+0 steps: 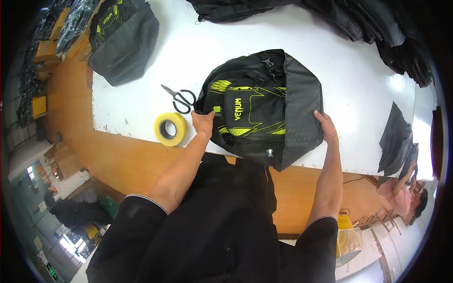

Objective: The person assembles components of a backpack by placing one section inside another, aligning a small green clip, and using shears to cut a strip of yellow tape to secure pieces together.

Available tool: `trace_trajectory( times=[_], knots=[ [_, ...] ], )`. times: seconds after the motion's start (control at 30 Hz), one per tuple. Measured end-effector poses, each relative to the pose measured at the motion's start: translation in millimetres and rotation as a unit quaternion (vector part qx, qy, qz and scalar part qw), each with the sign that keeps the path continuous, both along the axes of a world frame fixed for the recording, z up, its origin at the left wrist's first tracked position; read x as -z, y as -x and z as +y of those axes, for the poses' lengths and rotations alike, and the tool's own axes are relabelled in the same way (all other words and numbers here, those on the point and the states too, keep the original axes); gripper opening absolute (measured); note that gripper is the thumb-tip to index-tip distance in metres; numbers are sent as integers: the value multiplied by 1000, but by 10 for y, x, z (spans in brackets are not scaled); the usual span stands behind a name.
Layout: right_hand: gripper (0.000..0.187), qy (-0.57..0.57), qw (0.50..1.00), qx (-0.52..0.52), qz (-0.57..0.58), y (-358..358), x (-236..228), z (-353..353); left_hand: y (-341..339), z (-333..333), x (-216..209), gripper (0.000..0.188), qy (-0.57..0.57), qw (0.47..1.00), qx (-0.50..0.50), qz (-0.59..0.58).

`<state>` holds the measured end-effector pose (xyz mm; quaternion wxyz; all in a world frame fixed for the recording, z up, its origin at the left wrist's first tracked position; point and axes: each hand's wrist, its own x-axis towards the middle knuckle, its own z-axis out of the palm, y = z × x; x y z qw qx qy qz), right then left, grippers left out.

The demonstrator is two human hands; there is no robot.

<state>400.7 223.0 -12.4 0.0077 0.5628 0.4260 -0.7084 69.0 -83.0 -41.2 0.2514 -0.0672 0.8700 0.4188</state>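
Observation:
A black backpack (pixel 257 111) with yellow-green markings lies front side up on the white table, near its front edge. A plain dark fabric flap covers its right end. My left hand (pixel 203 123) grips the left end, with the thumb near a small yellow-green tag (pixel 217 109). At the right end my right hand (pixel 326 126) holds the rim of the dark flap, its thumb on top and the other fingers hidden beneath. Black-handled scissors (pixel 178 98) lie just left of the backpack. Beside them, close to my left hand, is a roll of yellowish tape (pixel 170 129).
Another black bag (pixel 123 42) sits at the table's far left corner. Dark bags (pixel 358 21) are heaped along the far and right edges. Black fabric pieces (pixel 395 137) hang over the right side, where a person in pink (pixel 400 195) works. Cardboard boxes (pixel 47 52) stand at left.

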Motion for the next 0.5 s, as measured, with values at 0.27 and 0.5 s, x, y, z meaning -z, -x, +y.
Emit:
trace_trajectory(
  times=[0.27, 0.5],
  knots=[
    [43, -12, 999, 26, 23, 44, -139, -83, 78, 13, -39, 60, 3, 1000, 14, -20],
    [38, -102, 994, 26, 4, -137, 156, -160, -86, 164, -560, 55, 175, 907, 145, 355]
  ],
)
